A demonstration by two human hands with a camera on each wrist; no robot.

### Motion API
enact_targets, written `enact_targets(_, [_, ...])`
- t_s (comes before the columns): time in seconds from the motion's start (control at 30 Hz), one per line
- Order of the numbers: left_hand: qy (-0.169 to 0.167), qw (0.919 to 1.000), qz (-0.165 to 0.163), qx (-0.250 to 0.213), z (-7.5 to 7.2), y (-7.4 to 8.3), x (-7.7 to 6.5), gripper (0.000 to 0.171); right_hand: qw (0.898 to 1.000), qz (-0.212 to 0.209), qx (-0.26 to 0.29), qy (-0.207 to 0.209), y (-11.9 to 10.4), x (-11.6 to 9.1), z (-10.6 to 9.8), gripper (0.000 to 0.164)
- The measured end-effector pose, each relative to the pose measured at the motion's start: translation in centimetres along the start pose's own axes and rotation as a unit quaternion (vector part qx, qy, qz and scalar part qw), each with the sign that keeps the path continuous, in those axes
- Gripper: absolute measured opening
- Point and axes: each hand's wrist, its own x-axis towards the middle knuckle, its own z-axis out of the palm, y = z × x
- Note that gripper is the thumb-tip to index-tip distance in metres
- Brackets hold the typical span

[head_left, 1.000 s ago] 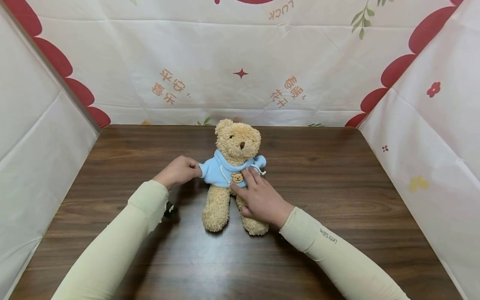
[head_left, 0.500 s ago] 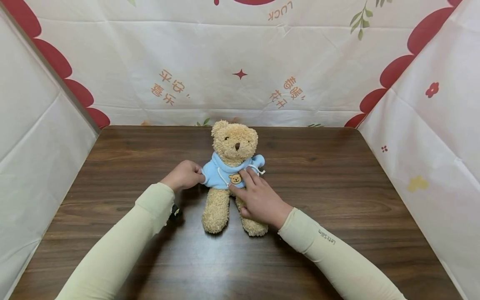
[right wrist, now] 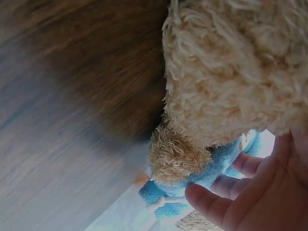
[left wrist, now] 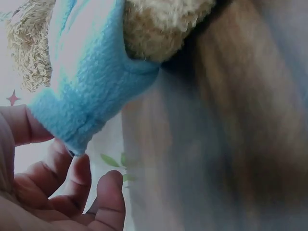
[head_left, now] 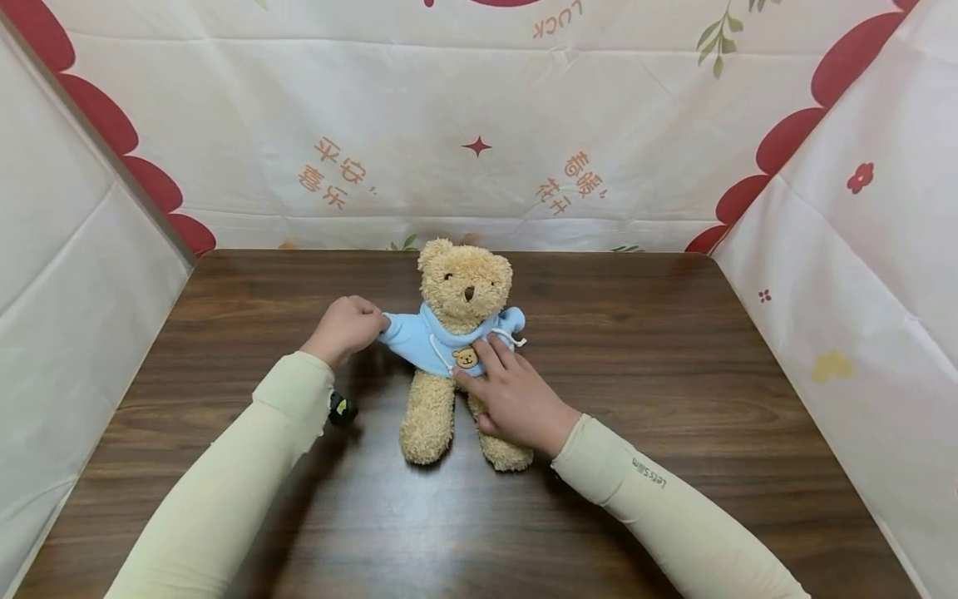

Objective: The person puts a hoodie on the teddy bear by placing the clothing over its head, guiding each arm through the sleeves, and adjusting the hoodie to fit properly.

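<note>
A tan plush teddy bear (head_left: 466, 287) lies face up on the table, wearing a light blue hoodie (head_left: 419, 339) with white drawstrings and a bear-face patch (head_left: 466, 358). My left hand (head_left: 346, 327) pinches the cuff of the sleeve on the left and holds it stretched outward. The left wrist view shows the sleeve end (left wrist: 79, 106) between thumb and fingers; no paw shows at its opening. My right hand (head_left: 520, 398) rests on the hoodie's front, fingers spread over chest and belly. In the right wrist view, a furry leg (right wrist: 231, 72) fills the upper right, near my fingers.
The brown wooden table (head_left: 659, 399) extends around the bear on all sides. White printed cloth (head_left: 404, 125) hangs behind it and along both sides. A small black object (head_left: 342, 409) shows beside my left sleeve.
My left hand first shifted inward toward the bear, then drew back left and away, pulling the sleeve out longer. The right hand has stayed on the bear's chest.
</note>
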Motion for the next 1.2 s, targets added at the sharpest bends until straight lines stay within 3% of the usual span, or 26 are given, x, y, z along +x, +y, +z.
enact_targets(0.17, [0.052,0.9935,0.089,0.048,-0.4,0.2,0.0,0.033,1.000,-0.003,0.000,-0.003,0.1,0.2,-0.1,0.062])
enact_targets(0.27, [0.039,0.9908,0.112,0.065,-0.3,0.0,-0.2,0.030,1.000,0.001,0.006,-0.009,0.2,0.1,0.0,0.062])
enact_targets(0.33, [-0.003,0.9942,0.091,0.057,-0.2,-0.3,-0.3,0.035,1.000,0.004,0.007,-0.012,0.2,0.0,0.0,0.061])
enact_targets(0.4, [-0.045,0.9970,0.048,0.040,-0.3,-0.7,-0.6,0.039,1.000,0.005,0.007,-0.011,0.3,0.0,0.0,0.061])
enact_targets(0.5, [-0.098,0.9950,-0.009,0.016,-0.5,-1.2,-1.0,0.041,1.000,0.003,0.010,-0.007,0.3,-0.1,0.0,0.060])
enact_targets(0.57, [-0.112,0.9936,-0.015,0.010,-0.4,-1.5,-1.2,0.039,1.000,0.003,0.013,-0.004,0.3,-0.1,0.1,0.060])
enact_targets(0.63, [-0.109,0.9938,0.007,0.019,-0.4,-1.7,-1.2,0.038,1.000,0.002,0.015,-0.003,0.3,-0.2,0.1,0.060])
enact_targets(0.7, [-0.082,0.9956,0.033,0.031,-0.2,-1.8,-1.1,0.039,1.000,0.001,0.016,-0.003,0.3,-0.2,0.1,0.061])
enact_targets(0.8, [-0.012,0.9950,0.074,0.066,-0.1,-1.7,-0.9,0.040,1.000,-0.002,0.014,-0.004,0.2,-0.1,0.1,0.061])
enact_targets(0.97, [0.102,0.9858,0.100,0.089,1.0,-1.4,-1.1,0.024,1.000,-0.002,0.025,0.000,0.2,-0.1,0.1,0.065])
enact_targets(1.07, [0.164,0.9736,0.132,0.088,1.9,-0.9,-1.6,0.019,0.999,0.001,0.039,0.010,0.2,-0.2,0.2,0.066])
enact_targets(1.13, [0.192,0.9605,0.181,0.088,2.2,-0.3,-1.9,0.015,0.999,0.003,0.041,0.013,0.2,-0.3,0.2,0.067])
enact_targets(1.2, [0.191,0.9456,0.246,0.093,2.6,0.5,-2.2,0.012,0.999,0.004,0.039,0.011,0.2,-0.4,0.3,0.068])
